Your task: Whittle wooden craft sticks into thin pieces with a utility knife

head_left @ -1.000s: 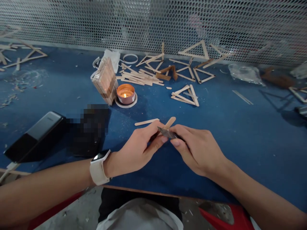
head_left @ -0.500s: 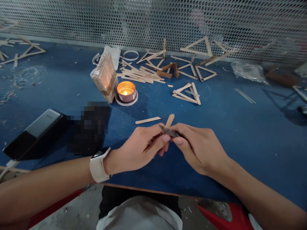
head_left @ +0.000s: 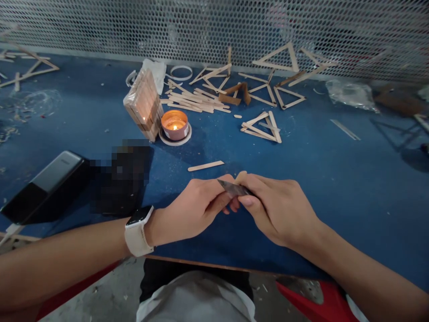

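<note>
My right hand (head_left: 281,205) is closed around a dark pointed knife blade (head_left: 231,187), its tip toward the left. My left hand (head_left: 197,205), a watch on its wrist, is closed beside it and pinches a popsicle stick (head_left: 241,175). Only a rounded end of that stick shows above the fingers; the rest is hidden behind the hands and blade. The two hands meet above the blue table near its front edge. Just beyond them lies a loose popsicle stick (head_left: 205,166) with one slanted end.
A lit candle in a tin (head_left: 174,125) stands beside a wrapped bundle of sticks (head_left: 144,105). Loose sticks (head_left: 194,100) and stick triangles (head_left: 263,127) lie farther back, before a perforated metal screen (head_left: 214,36). A power bank (head_left: 47,185) lies at left.
The popsicle stick in my left hand has tipped lower, so less of it shows above the fingers. The blade has shifted slightly left and down in my right hand.
</note>
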Available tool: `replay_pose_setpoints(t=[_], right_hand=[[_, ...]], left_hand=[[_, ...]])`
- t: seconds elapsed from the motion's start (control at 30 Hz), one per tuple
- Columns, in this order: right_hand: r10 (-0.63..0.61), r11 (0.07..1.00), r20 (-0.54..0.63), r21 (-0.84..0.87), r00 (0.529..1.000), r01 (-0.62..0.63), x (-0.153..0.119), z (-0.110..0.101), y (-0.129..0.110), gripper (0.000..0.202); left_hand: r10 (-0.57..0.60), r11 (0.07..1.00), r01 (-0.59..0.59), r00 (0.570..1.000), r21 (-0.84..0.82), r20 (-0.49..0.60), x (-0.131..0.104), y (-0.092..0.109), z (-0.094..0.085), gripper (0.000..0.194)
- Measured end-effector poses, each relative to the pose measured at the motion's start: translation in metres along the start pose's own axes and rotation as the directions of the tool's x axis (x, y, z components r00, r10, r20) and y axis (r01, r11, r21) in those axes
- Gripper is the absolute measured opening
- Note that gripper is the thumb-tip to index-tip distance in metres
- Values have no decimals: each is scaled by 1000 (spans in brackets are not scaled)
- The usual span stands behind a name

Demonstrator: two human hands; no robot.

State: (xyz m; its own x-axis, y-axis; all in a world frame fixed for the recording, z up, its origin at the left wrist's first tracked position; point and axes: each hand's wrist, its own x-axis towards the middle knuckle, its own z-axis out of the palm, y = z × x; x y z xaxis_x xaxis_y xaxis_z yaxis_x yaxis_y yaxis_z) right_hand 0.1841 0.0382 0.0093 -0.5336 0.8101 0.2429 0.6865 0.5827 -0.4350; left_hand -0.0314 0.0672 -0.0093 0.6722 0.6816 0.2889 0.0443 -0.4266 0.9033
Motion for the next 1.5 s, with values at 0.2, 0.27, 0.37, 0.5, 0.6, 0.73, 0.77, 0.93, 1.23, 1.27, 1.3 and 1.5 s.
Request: replay_pose_setpoints(t=[0.2,0.27,0.37,0.5,0.6,0.73,0.77,0.93,1.23,1.27,1.3,1.5], right_hand=[[-27,999,-36,-46,999,25,-1,-7,-4,58],[-38,997,-41,-67,998,35,-1,-9,-3,58],[-48,996,-37,-71,998,45,-1,-10,-1,57],[-35,998,-23,-58,999,33,-1,-8,0,56],[-25,998,-20,-51,999,24,-1,-6,0,55],[-27,997,-45,-77,999,24,-1,-4,-1,53],[-28,997,-46,-78,999,25,-1,-3,-1,53],[-6,997,-25,-81,1000,4,1,-1,0,53],[-27,998,-31,-64,999,25,2,-4,-1,53],[-29,998,-23,-51,999,27,2,-6,0,54],[-29,999,-16,-45,999,28,2,-8,0,55],[-24,999,-12,-44,1000,23,1,-9,4,55]], left_hand=[[91,994,-87,994,59,-65,-5,6,1,24],[89,995,-85,993,52,-82,-6,7,1,25],[95,994,-90,991,58,-97,-6,6,1,25],[89,994,-81,991,79,-97,-5,5,1,24],[63,991,-52,994,122,-93,-5,6,1,22],[63,981,-46,994,186,-84,-5,6,1,20],[66,980,-48,994,193,-84,-5,5,1,20],[47,985,-32,995,170,-88,-4,0,2,18],[2,999,2,997,43,-75,-5,4,3,21],[10,999,-7,997,32,-81,-5,6,3,22],[17,999,-15,996,28,-88,-6,7,3,23],[11,999,-7,994,31,-112,-6,7,1,22]])
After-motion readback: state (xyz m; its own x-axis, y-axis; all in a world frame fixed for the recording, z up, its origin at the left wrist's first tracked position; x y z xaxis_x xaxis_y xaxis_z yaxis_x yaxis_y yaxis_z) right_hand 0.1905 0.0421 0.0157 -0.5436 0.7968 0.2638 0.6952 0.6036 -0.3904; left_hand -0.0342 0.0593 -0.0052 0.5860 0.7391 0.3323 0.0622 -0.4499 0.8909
